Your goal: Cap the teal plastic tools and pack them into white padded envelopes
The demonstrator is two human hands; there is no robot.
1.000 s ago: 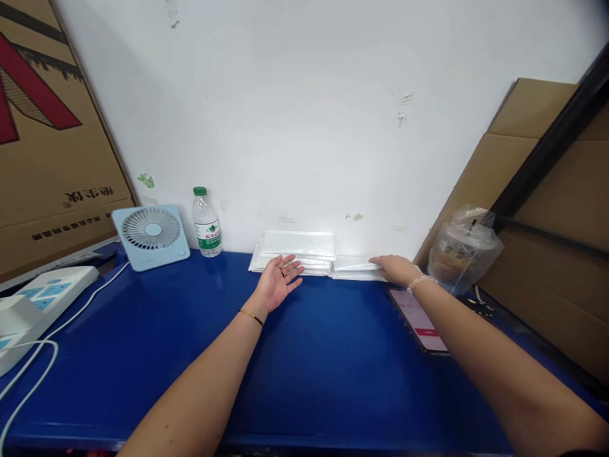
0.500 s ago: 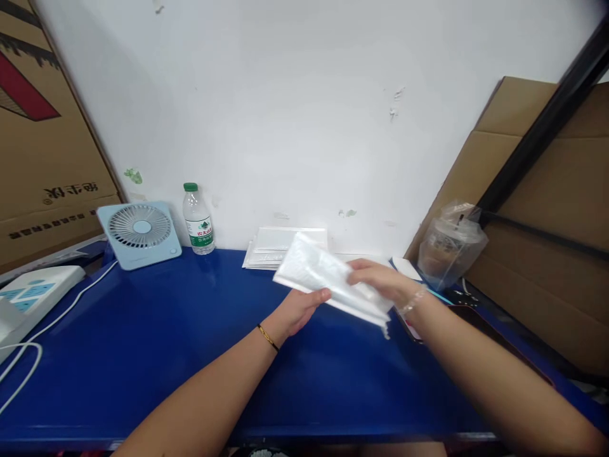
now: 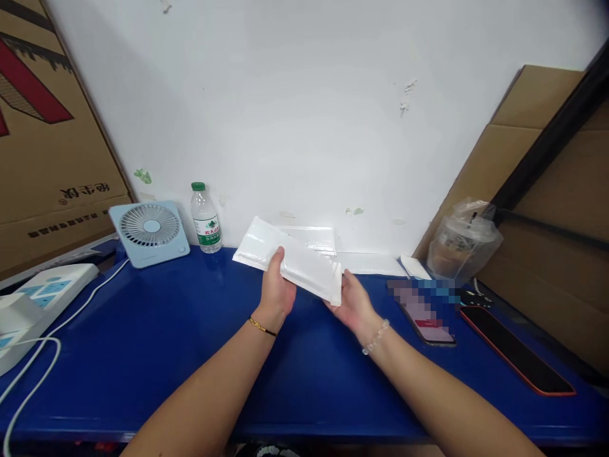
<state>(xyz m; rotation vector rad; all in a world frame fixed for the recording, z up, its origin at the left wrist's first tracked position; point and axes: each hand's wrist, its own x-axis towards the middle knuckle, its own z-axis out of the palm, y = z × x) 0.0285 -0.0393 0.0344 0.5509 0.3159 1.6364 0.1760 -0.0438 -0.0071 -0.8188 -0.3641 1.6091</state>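
the person holds a white padded packet in the air above the blue tabletop, tilted so that its far left corner points toward the wall and its near right end sits lower. the left hand grips it near the middle, thumb on top and fingers curled beneath, clamped on the packet. the right hand cradles the near end from below, its fingers pressed on the underside and the thumb at the edge, so both hands are closed on the same thing.

the likeliest trouble is a slip. the packet looks smooth and limp, and the right hand supports more than it pinches; if the left thumb eases off, the near end could slide out and drop onto the tabletop. a hard squeeze in the middle could also crease or crush whatever is inside, which cannot be seen.

the far corner hangs just above the stack of white packets against the wall, so a careless swing could knock that stack askew or push it into the flat packets beside it. the water bottle stands near on the left, upright and light-looking; a sweep of the left elbow or the packet's corner might tip it toward the small fan. on the right, a phone lies close to the right forearm, and a dropped wrist could shove it.
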